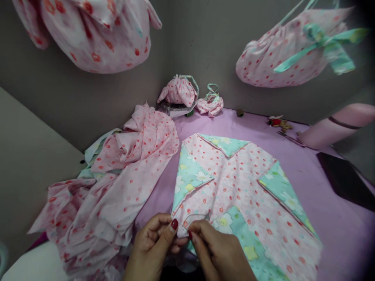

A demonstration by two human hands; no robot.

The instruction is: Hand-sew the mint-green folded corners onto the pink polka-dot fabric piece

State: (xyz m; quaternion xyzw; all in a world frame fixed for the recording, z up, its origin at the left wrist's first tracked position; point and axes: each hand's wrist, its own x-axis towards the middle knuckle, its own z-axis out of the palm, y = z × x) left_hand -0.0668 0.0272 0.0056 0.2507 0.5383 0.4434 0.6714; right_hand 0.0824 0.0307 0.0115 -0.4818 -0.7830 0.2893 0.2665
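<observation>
A pink floral cloth (231, 179) with mint-green flowered corners folded inward lies spread in front of me. My left hand (159, 242) is closed on the near-left edge of this cloth, its thumb on top. Close beside it, my right hand (212, 246) pinches a thin sewing needle (184, 227) at the cloth's edge; most of the needle is hidden by the fingers. A fine loop of thread (197, 215) arches over the cloth just above the right fingertips. Fingers beneath the edge are partly hidden.
Crumpled pink cloth (140, 168) is heaped at left on the purple table cover (293, 156). Small drawstring bags (178, 91) sit at the back; larger bags (281, 54) hang overhead. At right are scissors (290, 138), a pink bottle (331, 127) and a black phone-like slab (345, 179).
</observation>
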